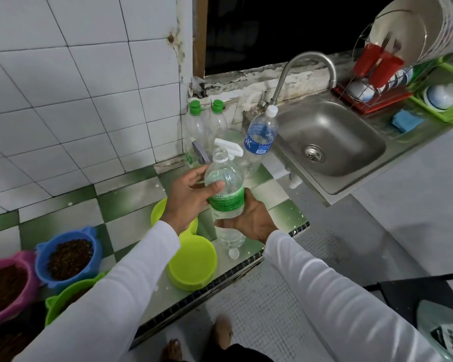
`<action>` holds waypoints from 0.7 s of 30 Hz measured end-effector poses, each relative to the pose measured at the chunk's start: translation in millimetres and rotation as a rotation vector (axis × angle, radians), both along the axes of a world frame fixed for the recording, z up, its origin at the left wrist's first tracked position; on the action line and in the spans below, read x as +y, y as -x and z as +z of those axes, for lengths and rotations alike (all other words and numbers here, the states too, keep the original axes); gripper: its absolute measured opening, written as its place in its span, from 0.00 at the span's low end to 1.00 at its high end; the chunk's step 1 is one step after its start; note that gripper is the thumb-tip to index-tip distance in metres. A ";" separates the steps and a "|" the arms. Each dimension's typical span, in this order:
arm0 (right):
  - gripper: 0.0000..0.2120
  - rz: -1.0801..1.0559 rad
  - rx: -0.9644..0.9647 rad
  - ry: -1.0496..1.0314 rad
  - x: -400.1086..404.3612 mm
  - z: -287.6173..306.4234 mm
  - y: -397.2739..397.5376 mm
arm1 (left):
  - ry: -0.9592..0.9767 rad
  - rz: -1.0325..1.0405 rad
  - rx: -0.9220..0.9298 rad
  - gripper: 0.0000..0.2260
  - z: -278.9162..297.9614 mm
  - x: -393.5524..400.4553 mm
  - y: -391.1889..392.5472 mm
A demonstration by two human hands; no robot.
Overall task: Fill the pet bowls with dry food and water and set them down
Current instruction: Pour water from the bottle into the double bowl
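A clear ribbed plastic bottle (pixel 226 197) with a green label, uncapped, is held upright above the checkered tile counter (pixel 131 205). The left hand (pixel 191 197) wraps its shoulder; the right hand (pixel 251 218) grips its lower body. Its small white cap (pixel 233 253) lies beside a smooth lime-green double bowl (pixel 191 262). A blue bowl (pixel 68 257) and a pink bowl (pixel 5 286) hold brown kibble.
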State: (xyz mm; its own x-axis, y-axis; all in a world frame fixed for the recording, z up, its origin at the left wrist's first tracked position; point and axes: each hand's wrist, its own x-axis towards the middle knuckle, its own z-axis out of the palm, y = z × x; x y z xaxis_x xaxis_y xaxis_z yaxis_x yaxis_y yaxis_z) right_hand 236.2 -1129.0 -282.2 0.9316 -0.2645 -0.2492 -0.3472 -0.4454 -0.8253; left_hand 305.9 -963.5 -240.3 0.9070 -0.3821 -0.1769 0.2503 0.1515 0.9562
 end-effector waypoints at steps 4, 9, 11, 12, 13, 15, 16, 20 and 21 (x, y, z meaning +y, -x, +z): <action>0.42 0.015 -0.003 -0.057 -4.2 -6.3 -10.8 | -0.097 0.051 -0.098 0.36 -4.2 -2.8 -3.1; 0.42 -0.017 -0.010 -0.112 -8.0 -16.2 -16.7 | -0.194 0.075 -0.181 0.39 -12.5 -8.8 -1.5; 0.41 -0.029 -0.027 -0.135 -10.1 -18.2 -17.4 | -0.207 0.076 -0.181 0.37 -15.1 -10.9 -1.5; 0.41 -0.032 -0.027 -0.159 -11.7 -18.5 -17.9 | -0.216 0.080 -0.184 0.36 -15.7 -12.6 -1.4; 0.41 -0.029 -0.031 -0.178 -13.6 -19.0 -18.4 | -0.226 0.085 -0.188 0.34 -16.3 -14.1 -1.4; 0.42 -0.028 -0.037 -0.198 -14.6 -20.0 -19.3 | -0.238 0.088 -0.194 0.33 -17.0 -16.7 -1.0; 0.43 -0.020 -0.036 -0.204 -14.7 -19.8 -19.6 | -0.242 0.086 -0.199 0.33 -17.5 -17.6 -0.8; 0.42 -0.043 -0.028 -0.233 -18.9 -28.6 -20.4 | -0.260 0.080 -0.222 0.34 -18.0 -19.5 0.7; 0.42 -0.047 -0.033 -0.233 -19.1 -28.6 -20.4 | -0.261 0.080 -0.228 0.34 -17.6 -19.4 1.1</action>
